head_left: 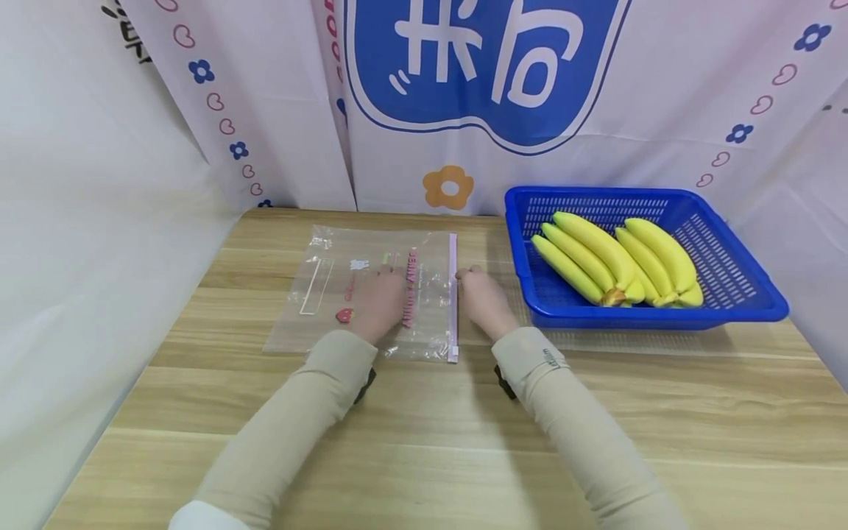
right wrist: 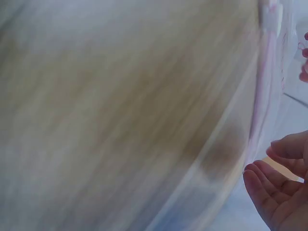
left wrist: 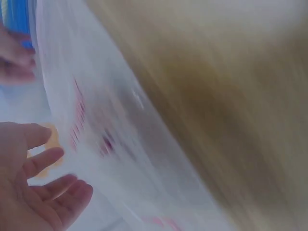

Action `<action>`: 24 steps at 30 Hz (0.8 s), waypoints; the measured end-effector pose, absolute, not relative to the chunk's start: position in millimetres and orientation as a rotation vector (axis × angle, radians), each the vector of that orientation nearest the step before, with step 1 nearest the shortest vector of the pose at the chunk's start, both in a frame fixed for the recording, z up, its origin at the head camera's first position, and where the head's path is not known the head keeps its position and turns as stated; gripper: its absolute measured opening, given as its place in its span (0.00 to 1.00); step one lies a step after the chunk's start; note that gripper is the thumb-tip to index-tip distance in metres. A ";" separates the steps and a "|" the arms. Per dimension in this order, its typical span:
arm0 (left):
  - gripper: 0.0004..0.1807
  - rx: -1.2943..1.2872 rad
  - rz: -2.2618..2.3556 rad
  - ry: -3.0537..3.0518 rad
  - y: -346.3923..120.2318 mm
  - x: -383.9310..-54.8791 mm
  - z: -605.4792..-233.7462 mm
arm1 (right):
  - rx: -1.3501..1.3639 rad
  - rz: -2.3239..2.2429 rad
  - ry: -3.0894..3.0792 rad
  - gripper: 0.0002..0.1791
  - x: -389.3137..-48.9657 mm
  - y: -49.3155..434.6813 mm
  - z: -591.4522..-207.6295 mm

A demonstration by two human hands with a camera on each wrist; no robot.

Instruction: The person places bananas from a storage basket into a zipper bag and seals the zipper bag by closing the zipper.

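A clear plastic zip bag (head_left: pixel 298 316) with pink lettering and a strawberry print lies flat on the wooden table. Its pale pink zip strip (head_left: pixel 453 309) runs along the right side, the slider (head_left: pixel 454 352) at the near end. My left hand (head_left: pixel 380 302) is over the middle of the bag, blurred in the head view; the left wrist view shows its fingers (left wrist: pixel 50 192) loosely bent and holding nothing. Just right of the zip strip is my right hand (head_left: pixel 486 298), fingertips close to it. In the right wrist view a gap shows between thumb and fingers (right wrist: pixel 262 185); contact with the strip is unclear.
A blue plastic basket (head_left: pixel 550 318) stands at the back right, with two bunches of yellow bananas (head_left: pixel 596 250) inside. Behind the table hangs a white printed cloth (head_left: pixel 291 147). Another white cloth (head_left: pixel 86 221) borders the table's left side.
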State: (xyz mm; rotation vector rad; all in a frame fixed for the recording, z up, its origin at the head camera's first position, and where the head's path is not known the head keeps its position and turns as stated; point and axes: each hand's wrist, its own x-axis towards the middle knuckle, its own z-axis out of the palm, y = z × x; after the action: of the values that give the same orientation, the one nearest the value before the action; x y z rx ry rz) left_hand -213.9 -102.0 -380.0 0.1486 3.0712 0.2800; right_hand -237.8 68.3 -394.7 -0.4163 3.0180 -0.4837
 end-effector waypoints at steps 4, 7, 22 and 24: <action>0.22 0.179 0.410 3.062 -80.5 -205.8 -382.0 | -0.399 -0.478 3.025 0.17 -238.6 74.6 -394.7; 0.24 0.184 0.433 3.042 -65.8 -200.1 -384.7 | -0.405 -0.464 3.035 0.15 -238.5 77.8 -395.5; 0.34 0.156 0.373 2.995 -45.4 -190.3 -394.8 | -0.398 -0.487 3.042 0.10 -238.6 78.2 -398.7; 0.32 0.153 0.376 2.992 -46.6 -190.8 -394.8 | -0.391 -0.488 3.035 0.10 -239.2 78.4 -398.7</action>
State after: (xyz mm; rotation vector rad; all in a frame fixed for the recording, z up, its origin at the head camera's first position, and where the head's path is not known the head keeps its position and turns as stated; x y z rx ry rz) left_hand -190.8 -46.6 -394.8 0.1532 2.9923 0.3762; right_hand -239.2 78.4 -398.7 -0.3912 3.0350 -0.4881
